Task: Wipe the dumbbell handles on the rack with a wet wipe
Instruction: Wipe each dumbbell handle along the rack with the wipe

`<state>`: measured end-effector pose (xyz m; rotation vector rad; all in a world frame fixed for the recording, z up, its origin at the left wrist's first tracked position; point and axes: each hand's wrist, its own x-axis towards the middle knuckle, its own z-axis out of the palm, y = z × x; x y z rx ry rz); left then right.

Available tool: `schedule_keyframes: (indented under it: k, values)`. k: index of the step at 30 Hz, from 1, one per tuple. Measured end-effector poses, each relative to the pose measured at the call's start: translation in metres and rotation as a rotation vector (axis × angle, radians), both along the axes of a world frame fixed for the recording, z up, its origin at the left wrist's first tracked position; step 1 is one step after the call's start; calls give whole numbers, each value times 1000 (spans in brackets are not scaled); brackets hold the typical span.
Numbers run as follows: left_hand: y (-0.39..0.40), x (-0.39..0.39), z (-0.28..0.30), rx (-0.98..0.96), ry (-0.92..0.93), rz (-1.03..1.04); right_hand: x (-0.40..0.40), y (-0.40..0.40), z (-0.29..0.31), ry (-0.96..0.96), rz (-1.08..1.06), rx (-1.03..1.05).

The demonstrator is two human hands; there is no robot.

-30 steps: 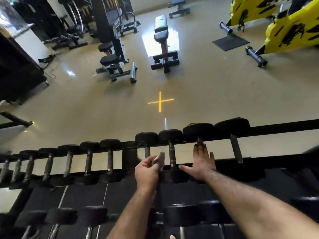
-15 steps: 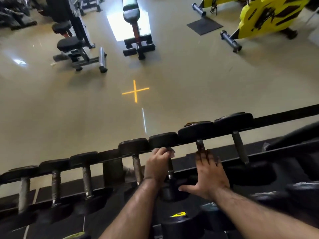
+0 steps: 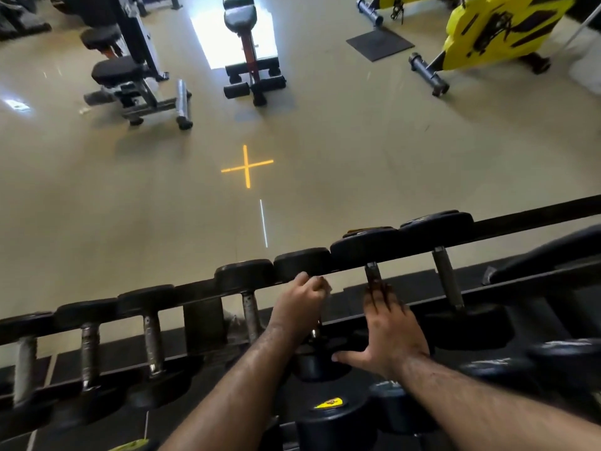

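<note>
A row of black dumbbells [image 3: 153, 323] lies across the top tier of a black rack [image 3: 533, 216], their worn metal handles pointing toward the viewer, with a tan gym floor [image 3: 341, 177] beyond. Left of centre, the left hand [image 3: 300, 304] is curled into a fist around the far end of one dumbbell handle [image 3: 314, 332], close under that dumbbell's round head. A small edge of a pale wet wipe [image 3: 327, 285] shows at the knuckles, pressed between the fingers and the handle; most of the handle is hidden by the hand. Just to the right, the right hand [image 3: 388, 327] lies flat and open, palm down, fingers together and reaching up along the next dumbbell's handle [image 3: 372, 273], thumb spread out to the left and touching the near head of the dumbbell being wiped. It grips nothing. On the lower tier a dumbbell head carries a yellow label [image 3: 328, 402], its print too small to read. A yellow cross [image 3: 247, 166] is marked on the floor.
</note>
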<state>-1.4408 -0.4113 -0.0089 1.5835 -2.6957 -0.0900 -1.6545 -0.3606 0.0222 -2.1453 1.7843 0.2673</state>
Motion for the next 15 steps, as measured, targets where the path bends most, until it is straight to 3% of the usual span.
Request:
schedule_keyframes:
  k: [2,7,9,12,13,15]
  values:
    - [8,-4,-4,93,-66,-43,-1,0,2,4,3,-1]
    - [18,-11,12,595,-22,29,-2,0,0,-7,5,-11]
    - [8,-11,19,481,102,99,-3,0,0,2,5,-14]
    - [-1,-6,15,51,154,110,-1,1,3,12,14,-12]
    - [-1,-7,12,-2,102,70,-1,1,5,9,15,-12]
    - [5,-17,6,157,-45,-39,-1,0,6,-1,13,-9]
